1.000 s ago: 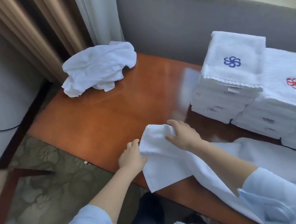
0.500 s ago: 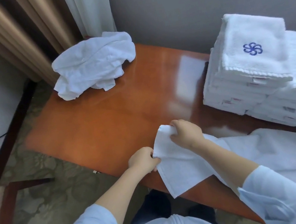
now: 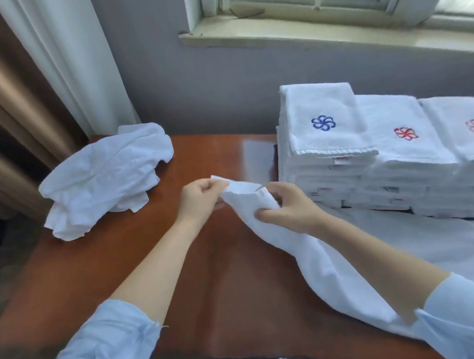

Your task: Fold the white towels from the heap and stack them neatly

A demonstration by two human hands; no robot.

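Note:
A white towel [image 3: 330, 270] trails from my hands down across the table to the near right edge. My left hand [image 3: 198, 198] pinches its top corner, lifted off the wood. My right hand [image 3: 289, 206] grips the bunched edge just beside it. A crumpled heap of white towels [image 3: 105, 178] lies at the table's far left corner. Three stacks of folded white towels [image 3: 383, 168] stand at the far right, one with a blue flower mark on top and two with red ones.
The brown wooden table [image 3: 135, 251] shows bare wood between the heap and my hands. A grey wall and a window sill [image 3: 300, 36] rise behind it. Curtains [image 3: 28, 88] hang at the left. Patterned floor lies below the left edge.
Both hands have lifted the towel's end off the table and drawn it further in toward the stacks. The head has tilted up, bringing the window into view.

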